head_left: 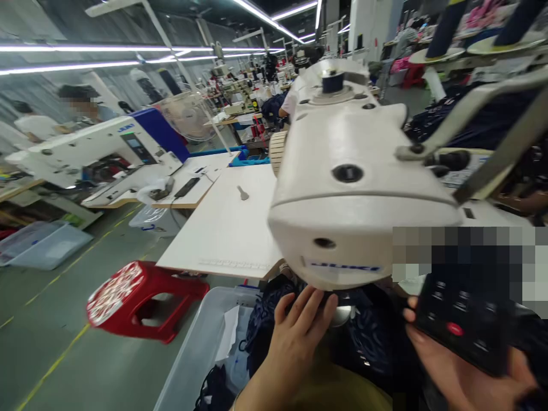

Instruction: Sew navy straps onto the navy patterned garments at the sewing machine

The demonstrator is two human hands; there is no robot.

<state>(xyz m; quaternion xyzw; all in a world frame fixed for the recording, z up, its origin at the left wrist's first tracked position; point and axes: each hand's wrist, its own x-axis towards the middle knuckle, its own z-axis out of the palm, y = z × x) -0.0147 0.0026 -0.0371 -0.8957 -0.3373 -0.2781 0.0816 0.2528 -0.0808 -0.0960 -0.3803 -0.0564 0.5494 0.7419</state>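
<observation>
A white industrial sewing machine (355,188) fills the middle of the view, its head end facing me. Under that end lies dark navy fabric (363,337). My left hand (299,331) reaches up beneath the machine head, fingers stretched out and resting on the fabric beside a shiny metal part. My right hand (462,371) at the lower right is wrapped round a black device with buttons and a red key (464,328), held tilted. A pixelated patch covers the area just above that device.
A white table top (226,222) extends left of the machine. A red plastic stool (141,299) stands on the green floor, and a clear plastic bin (197,354) sits at lower centre. Another sewing machine (98,154) and other workers stand at the left.
</observation>
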